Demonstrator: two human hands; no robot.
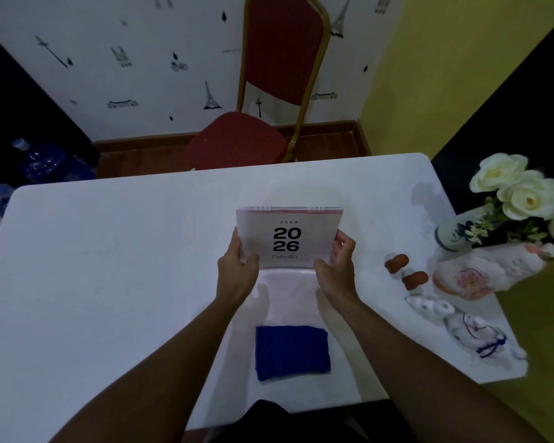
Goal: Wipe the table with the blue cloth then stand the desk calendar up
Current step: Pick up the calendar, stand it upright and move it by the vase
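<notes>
The desk calendar [288,231], white with "2026" in black and a pink top strip, is held tilted up above the middle of the white table [109,266]. My left hand [237,266] grips its lower left edge. My right hand [338,266] grips its lower right edge. The blue cloth [292,352] lies folded flat on the table near the front edge, between my forearms and untouched.
At the right of the table are a vase of white roses [518,190], a ceramic swan-like figure [480,270], two small brown pieces [406,270] and white ceramic figurines [467,330]. A red chair [243,139] stands behind the table. A blue water bottle [42,161] stands on the floor at left.
</notes>
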